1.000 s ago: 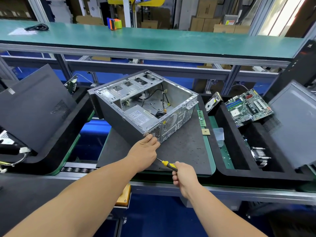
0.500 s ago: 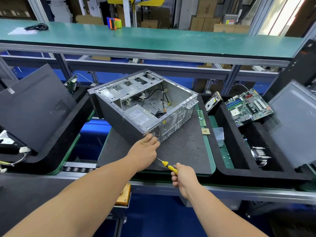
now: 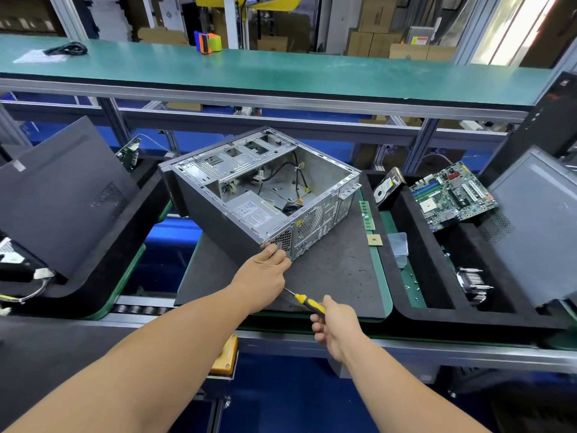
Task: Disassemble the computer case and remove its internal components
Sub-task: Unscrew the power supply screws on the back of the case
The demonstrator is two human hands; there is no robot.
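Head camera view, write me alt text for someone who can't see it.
A person's left hand rests on the near corner of an open computer case on a dark mat, while the right hand grips a yellow-handled screwdriver pointing toward it. A circuit board lies in a tray at right.

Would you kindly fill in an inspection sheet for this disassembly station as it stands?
Surface: dark mat carries the case.
Job's things: computer case open, power supply inside; motherboard and hard drive in the foam tray.
Clutter: memory stick and processor chip at the mat's right edge.
Grippers: left hand rests on the case's near corner; right hand grips the screwdriver.
Cables: black leads loose inside the case.
Surroundings: green shelf, cardboard boxes behind.
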